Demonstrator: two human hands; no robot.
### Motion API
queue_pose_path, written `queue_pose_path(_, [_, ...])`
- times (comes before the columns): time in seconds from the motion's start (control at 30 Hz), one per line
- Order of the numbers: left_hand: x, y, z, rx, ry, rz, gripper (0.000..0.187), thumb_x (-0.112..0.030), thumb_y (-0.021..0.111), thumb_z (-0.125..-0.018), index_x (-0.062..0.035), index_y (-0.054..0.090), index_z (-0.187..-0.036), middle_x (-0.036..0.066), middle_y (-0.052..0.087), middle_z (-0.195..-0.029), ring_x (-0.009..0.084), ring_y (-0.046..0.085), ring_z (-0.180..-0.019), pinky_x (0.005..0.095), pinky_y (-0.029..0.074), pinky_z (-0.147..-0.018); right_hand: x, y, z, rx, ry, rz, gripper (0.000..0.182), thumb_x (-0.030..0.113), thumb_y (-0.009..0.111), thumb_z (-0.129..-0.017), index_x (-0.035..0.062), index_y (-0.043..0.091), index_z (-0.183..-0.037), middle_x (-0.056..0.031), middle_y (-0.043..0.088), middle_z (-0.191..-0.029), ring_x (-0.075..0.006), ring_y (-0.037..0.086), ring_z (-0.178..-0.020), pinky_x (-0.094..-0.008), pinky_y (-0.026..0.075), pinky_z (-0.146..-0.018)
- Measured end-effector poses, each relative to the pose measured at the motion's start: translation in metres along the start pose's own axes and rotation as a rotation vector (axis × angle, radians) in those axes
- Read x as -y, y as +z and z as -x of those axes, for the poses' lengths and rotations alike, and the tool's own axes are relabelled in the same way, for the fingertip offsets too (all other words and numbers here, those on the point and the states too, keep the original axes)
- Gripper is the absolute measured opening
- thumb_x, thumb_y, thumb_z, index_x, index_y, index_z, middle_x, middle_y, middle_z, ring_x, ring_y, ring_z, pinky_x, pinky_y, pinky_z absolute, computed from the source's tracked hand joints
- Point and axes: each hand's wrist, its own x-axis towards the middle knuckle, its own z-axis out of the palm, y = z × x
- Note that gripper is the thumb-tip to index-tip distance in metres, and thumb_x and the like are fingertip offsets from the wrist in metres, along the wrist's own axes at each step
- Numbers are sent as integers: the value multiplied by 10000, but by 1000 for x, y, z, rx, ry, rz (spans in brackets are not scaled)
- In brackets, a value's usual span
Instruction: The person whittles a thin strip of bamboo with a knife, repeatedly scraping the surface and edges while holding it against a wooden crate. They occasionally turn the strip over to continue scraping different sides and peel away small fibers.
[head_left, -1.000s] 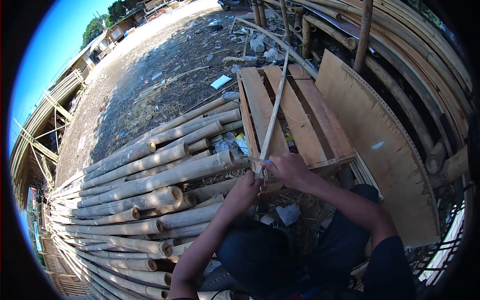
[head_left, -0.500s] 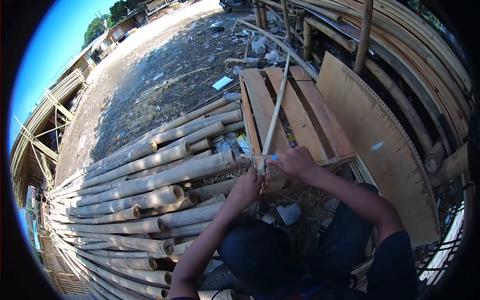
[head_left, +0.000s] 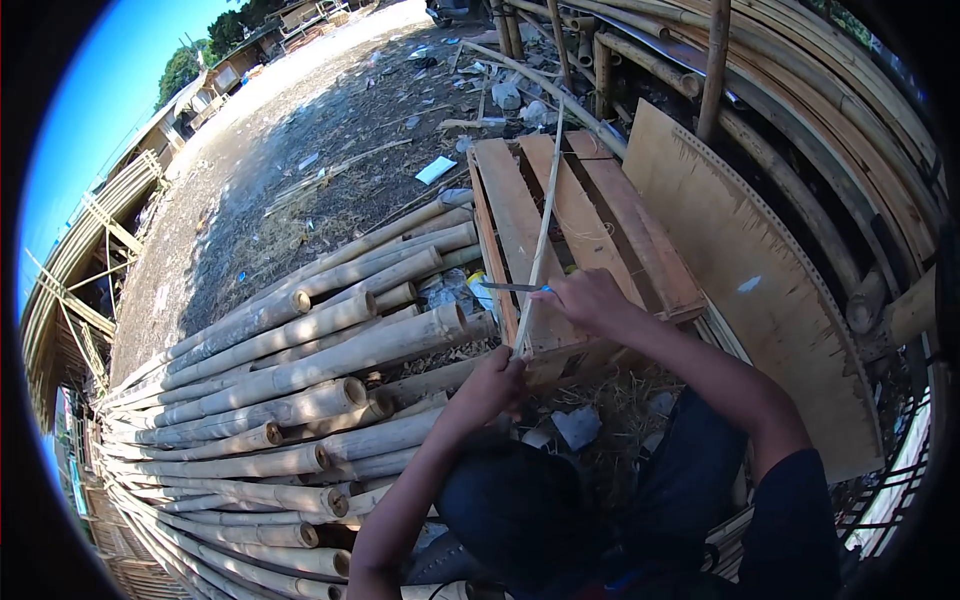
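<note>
My left hand (head_left: 487, 386) is closed around the near end of a long, thin bamboo strip (head_left: 545, 225). The strip runs away from me, over a slatted wooden crate (head_left: 510, 185), to its far side. In my right hand (head_left: 592, 302) is a knife (head_left: 515, 287) with a bit of blue at its handle. The blade points left and lies across the strip, a short way beyond my left hand. My right fingers are wrapped round the handle and hide most of it.
Stacked bamboo poles (head_left: 340, 350) fan out on the left, their cut ends towards me. A plywood sheet (head_left: 760, 290) leans at the right of the crate. Behind it, more long poles rest against an upright post (head_left: 714, 70). Litter, including a white piece (head_left: 436, 170), dots the ground.
My right hand and the knife have moved away from my left hand, farther up the strip. My left hand still grips the near end, slightly lower. The view has shifted a little.
</note>
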Motion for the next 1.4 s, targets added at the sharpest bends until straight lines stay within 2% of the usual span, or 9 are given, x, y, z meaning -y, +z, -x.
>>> queue_pose_path(0.1, [5, 0, 13, 20, -50, -23, 233, -265, 463, -1015, -42, 473, -947, 22, 459, -736, 132, 505, -587, 298, 478, -530, -58, 12, -15, -42, 96, -106, 604, 540, 423, -970, 55, 647, -689, -166, 614, -596, -374, 647, -613, -480, 504, -572])
queue_pose_path(0.23, [16, -23, -3, 76, -82, 387, 168, -250, 468, -1016, -107, 469, -927, -16, 417, -732, 107, 449, -582, 271, 434, -529, -21, 4, -24, -62, 100, 67, 599, 539, 431, -967, 54, 639, -683, -163, 607, -580, -364, 645, -595, -479, 502, -563])
queue_pose_path(0.4, [26, -18, 7, 178, -155, 320, 156, -250, 454, -1028, -109, 470, -964, -32, 399, -728, 106, 458, -633, 267, 438, -541, -5, 15, 2, -37, -92, 61, 569, 536, 480, -943, 61, 604, -655, -150, 591, -549, -335, 637, -538, -439, 501, -513])
queue_pose_path(0.53, [12, -5, 38, 258, -181, 389, 195, -269, 444, -1030, -83, 446, -973, -2, 427, -731, 117, 473, -611, 280, 468, -553, -119, 8, -31, -209, 184, 240, 521, 524, 497, -940, 58, 674, -790, -137, 602, -552, -324, 634, -519, -423, 504, -488])
queue_pose_path(0.67, [9, -13, 38, 263, -159, 546, 195, -282, 425, -1038, -99, 447, -975, -12, 416, -741, 105, 447, -600, 277, 465, -558, -97, -4, -16, -104, 177, 228, 553, 536, 490, -943, 39, 674, -784, -148, 596, -553, -330, 646, -557, -409, 520, -543])
queue_pose_path(0.87, [4, -4, 35, 230, -149, 432, 218, -296, 459, -1025, -81, 450, -992, -2, 436, -750, 114, 475, -613, 267, 459, -554, -32, -32, 17, 13, 468, -437, 510, 453, 485, -977, -15, 661, -878, -189, 601, -651, -367, 600, -629, -429, 452, -631])
queue_pose_path(0.97, [2, -2, 36, 199, -154, 351, 245, -308, 488, -1014, -66, 468, -1045, 8, 455, -757, 119, 493, -622, 264, 457, -551, -3, -43, 29, 145, 426, -670, 493, 441, 489, -978, -10, 647, -855, -189, 559, -615, -374, 552, -592, -439, 420, -604])
queue_pose_path(1.13, [13, -8, 33, 182, -190, 400, 255, -278, 483, -1018, -48, 483, -1129, 5, 438, -754, 116, 472, -627, 255, 434, -540, 33, -35, 42, 291, -25, -412, 493, 436, 479, -981, -2, 631, -813, -213, 550, -607, -390, 578, -606, -462, 437, -607])
queue_pose_path(1.4, [14, -11, 35, 311, -196, 625, 232, -252, 425, -1042, -49, 475, -1141, -7, 388, -746, 97, 404, -633, 244, 385, -528, -16, -4, 16, 134, 46, -352, 551, 468, 446, -986, 6, 619, -741, -214, 553, -595, -411, 583, -612, -484, 442, -594])
